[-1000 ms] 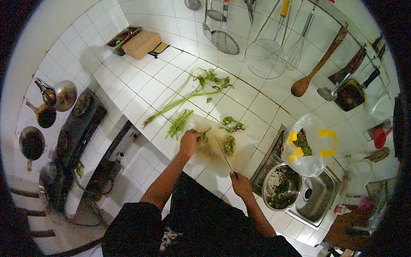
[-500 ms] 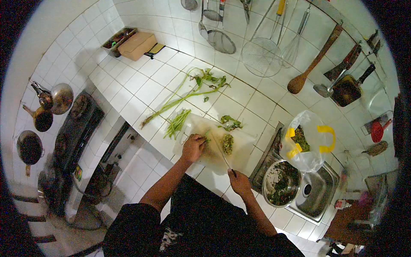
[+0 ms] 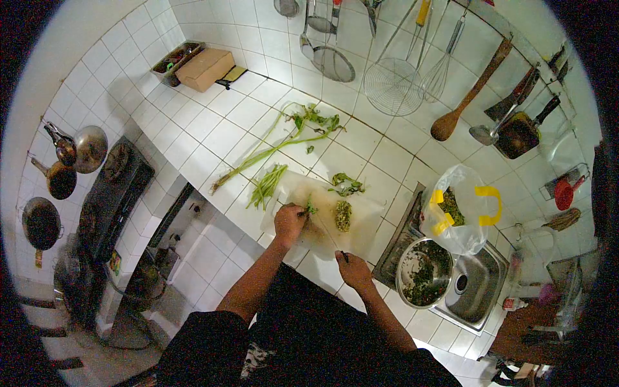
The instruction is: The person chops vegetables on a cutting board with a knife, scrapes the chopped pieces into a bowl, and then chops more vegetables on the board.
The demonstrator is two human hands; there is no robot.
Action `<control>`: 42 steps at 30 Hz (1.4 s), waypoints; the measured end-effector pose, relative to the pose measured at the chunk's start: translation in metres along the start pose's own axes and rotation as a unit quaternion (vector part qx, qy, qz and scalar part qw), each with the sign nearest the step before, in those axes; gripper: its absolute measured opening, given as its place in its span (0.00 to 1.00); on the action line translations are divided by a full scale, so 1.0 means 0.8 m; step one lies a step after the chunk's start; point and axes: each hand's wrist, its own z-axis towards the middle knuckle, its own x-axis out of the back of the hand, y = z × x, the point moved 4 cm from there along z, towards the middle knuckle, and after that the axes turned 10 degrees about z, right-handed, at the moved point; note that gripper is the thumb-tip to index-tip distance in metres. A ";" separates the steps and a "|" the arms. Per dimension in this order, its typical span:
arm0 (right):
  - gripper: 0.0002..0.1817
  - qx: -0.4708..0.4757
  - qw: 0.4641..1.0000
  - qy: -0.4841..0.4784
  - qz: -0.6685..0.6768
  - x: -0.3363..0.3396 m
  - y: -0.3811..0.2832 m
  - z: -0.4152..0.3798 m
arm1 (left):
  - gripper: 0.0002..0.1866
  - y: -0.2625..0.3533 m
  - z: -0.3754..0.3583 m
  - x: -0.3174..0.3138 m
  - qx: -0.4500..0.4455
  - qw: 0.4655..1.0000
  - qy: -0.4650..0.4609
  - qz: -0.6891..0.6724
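My left hand (image 3: 291, 221) is closed round a small bunch of greens (image 3: 312, 208) on the left part of the pale cutting board (image 3: 322, 240). My right hand (image 3: 354, 268) grips the dark handle of a knife (image 3: 332, 239) at the board's near edge. The blade points up and left toward the greens and is faint against the board. A pile of chopped stems (image 3: 343, 216) lies on the board right of the blade. Cut green stems (image 3: 265, 186) rest at the board's left edge. Leafy scraps (image 3: 347, 184) lie along its far edge.
Long leafy stalks (image 3: 271, 151) lie on the tiled counter beyond the board. To the right are a steel bowl (image 3: 443, 290) of chopped greens, a plastic bag (image 3: 474, 240) with yellow handles and a sink (image 3: 484, 303). A stove (image 3: 106, 193) is at left; utensils hang above.
My right hand and the knife have shifted slightly left and up. My left hand has moved only slightly, and more of the greens shows beside its fingers.
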 end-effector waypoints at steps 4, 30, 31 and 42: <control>0.36 -0.011 1.000 -0.012 -0.024 -0.004 -0.006 0.005 | 0.07 0.002 -0.004 0.002 -0.008 1.000 0.023 0.005; 0.28 -0.012 0.995 -0.052 -0.086 -0.016 -0.002 0.046 | 0.09 -0.002 -0.004 -0.005 -0.066 0.997 0.034 0.003; 0.28 -0.013 0.996 -0.039 -0.075 -0.017 -0.006 0.048 | 0.09 0.001 -0.005 -0.005 -0.072 0.997 0.037 0.021; 0.32 -0.046 0.994 -0.023 -0.099 -0.027 -0.023 0.058 | 0.09 -0.010 -0.016 -0.009 -0.139 0.987 -0.057 0.055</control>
